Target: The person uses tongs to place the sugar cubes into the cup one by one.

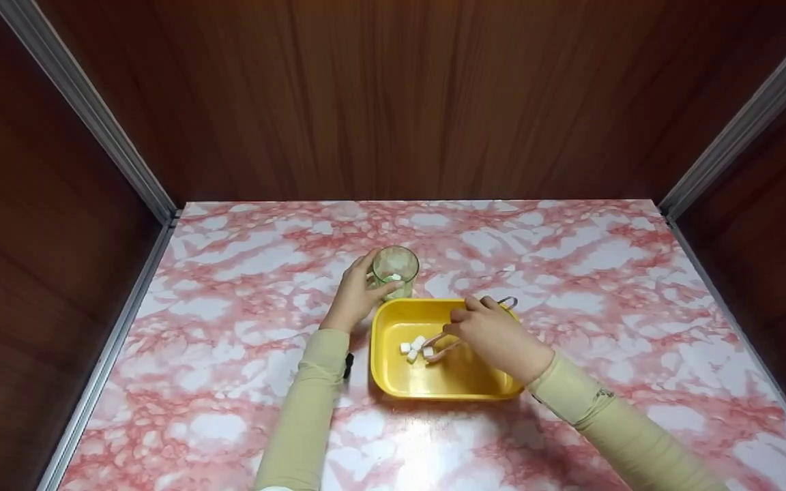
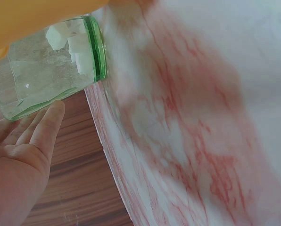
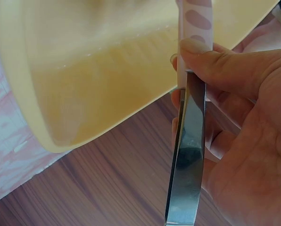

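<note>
Tongs (image 3: 188,150) sit in the right hand (image 1: 499,337), pinched between thumb and fingers on the spotted pink grip, the metal bend running out behind the hand. That hand hangs palm-down over the tray's 2 to 3 o'clock side, its arm reaching in from 4 o'clock, knuckles up and wrist sloping toward the tray (image 1: 420,382). The bend shows past the rim at 2 o'clock; the tips point to 9 o'clock, down at the tray floor. At least 4 white cubes (image 1: 405,348) lie in a cluster at 9 o'clock inside the tray, 1 of them between the tips; whether they squeeze it, I cannot tell.

The left hand (image 1: 357,290) wraps the glass (image 1: 396,262), thumb on the near side, fingers round the other, its arm coming from 7 o'clock. The glass stands upright on the table (image 1: 229,341) just beyond the tray's rim at 11 o'clock, with at least 2 lumps (image 2: 79,49) at its bottom.
</note>
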`<move>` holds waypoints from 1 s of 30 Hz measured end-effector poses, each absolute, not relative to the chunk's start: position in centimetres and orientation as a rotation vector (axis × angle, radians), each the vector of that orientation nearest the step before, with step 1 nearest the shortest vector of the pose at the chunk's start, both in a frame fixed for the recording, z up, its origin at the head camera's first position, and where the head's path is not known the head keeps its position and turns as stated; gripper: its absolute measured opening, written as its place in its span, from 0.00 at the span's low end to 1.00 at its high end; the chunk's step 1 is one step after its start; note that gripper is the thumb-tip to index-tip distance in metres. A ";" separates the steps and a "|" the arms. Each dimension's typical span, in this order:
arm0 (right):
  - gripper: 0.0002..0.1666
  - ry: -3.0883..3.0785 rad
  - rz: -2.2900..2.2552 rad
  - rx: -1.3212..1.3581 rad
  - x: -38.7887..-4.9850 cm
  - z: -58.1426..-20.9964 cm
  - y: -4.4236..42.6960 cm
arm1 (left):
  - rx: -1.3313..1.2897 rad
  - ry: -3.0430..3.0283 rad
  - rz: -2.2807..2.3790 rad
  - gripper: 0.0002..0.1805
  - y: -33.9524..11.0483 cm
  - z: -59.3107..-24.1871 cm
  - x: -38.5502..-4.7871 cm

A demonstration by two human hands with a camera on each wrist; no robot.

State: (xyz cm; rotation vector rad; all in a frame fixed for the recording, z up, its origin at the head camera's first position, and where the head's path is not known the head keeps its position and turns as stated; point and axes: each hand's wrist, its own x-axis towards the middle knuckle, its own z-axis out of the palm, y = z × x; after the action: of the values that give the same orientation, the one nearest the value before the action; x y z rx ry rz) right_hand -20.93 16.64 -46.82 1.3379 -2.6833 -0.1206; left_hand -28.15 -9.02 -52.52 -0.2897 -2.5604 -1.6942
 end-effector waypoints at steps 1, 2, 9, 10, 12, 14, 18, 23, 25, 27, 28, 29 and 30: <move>0.19 -2.681 -0.121 1.339 -20.9 -46.8 16.6 | -0.288 -2.559 -1.699 0.44 -9.0 -52.5 -28.1; 0.19 -2.677 -0.120 1.340 -20.9 -46.8 16.6 | -0.286 -2.558 -1.701 0.44 -9.0 -52.5 -28.1; 0.16 -2.628 -0.143 1.346 -20.9 -46.9 16.6 | -0.302 -2.563 -1.703 0.45 -9.1 -52.5 -28.0; 0.17 -2.627 -0.142 1.348 -20.8 -46.9 16.6 | -0.305 -2.563 -1.700 0.45 -9.1 -52.5 -28.0; 0.17 -2.623 -0.142 1.350 -20.8 -46.9 16.6 | -0.307 -2.563 -1.695 0.45 -9.1 -52.5 -28.1; 0.17 -2.625 -0.136 1.351 -20.8 -46.9 16.6 | -0.310 -2.563 -1.691 0.45 -9.1 -52.5 -28.0; 0.19 -2.633 -0.129 1.357 -20.9 -47.0 16.6 | -0.313 -2.562 -1.686 0.44 -9.0 -52.4 -28.0; 0.20 -2.649 -0.123 1.357 -20.8 -47.0 16.6 | -0.312 -2.571 -1.680 0.44 -9.1 -52.4 -28.0; 0.20 -2.653 -0.120 1.352 -20.8 -46.9 16.6 | -0.313 -2.575 -1.679 0.45 -9.1 -52.4 -28.0; 0.20 -2.656 -0.120 1.348 -20.8 -46.9 16.6 | -0.317 -2.571 -1.684 0.45 -9.1 -52.5 -28.1; 0.20 -2.658 -0.121 1.346 -20.8 -46.9 16.5 | -0.318 -2.570 -1.687 0.45 -9.1 -52.5 -28.1; 0.20 -2.662 -0.123 1.342 -20.8 -46.9 16.5 | -0.317 -2.569 -1.688 0.45 -9.1 -52.5 -28.1; 0.20 -2.665 -0.124 1.340 -20.8 -46.9 16.5 | -0.313 -2.567 -1.692 0.45 -9.0 -52.5 -28.1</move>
State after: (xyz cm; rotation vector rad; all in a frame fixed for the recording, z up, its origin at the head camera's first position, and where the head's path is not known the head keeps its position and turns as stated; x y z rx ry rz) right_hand -20.76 16.52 -46.94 1.3402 -2.6652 -0.1244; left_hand -28.08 -9.05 -52.49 -0.3134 -2.5668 -1.6925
